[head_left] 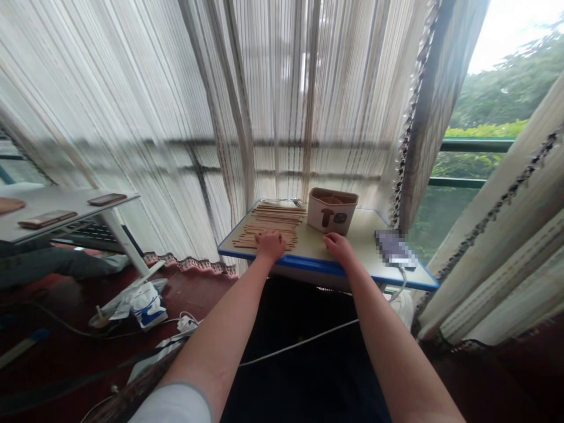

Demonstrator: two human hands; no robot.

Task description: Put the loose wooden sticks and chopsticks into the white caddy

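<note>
Many thin wooden chopsticks (pixel 278 217) lie side by side in rows on the left part of a small pale table (pixel 363 249) with a blue edge. My left hand (pixel 270 242) rests palm down on the front chopsticks, its fingers spread over them. To the right, my right hand (pixel 338 245) is near the table's front edge, fingers curled together; whether anything is inside them is hidden. Just behind it stands a beige divided holder (pixel 331 214) with a brown mark on its front. I can see some of its inner dividers.
A blurred-out device (pixel 393 247) with a white cable lies at the table's right end. Sheer curtains (pixel 282 106) hang close behind. Another table (pixel 79 202) at left carries two phones; a person's leg shows below it. Bags and cables litter the red floor.
</note>
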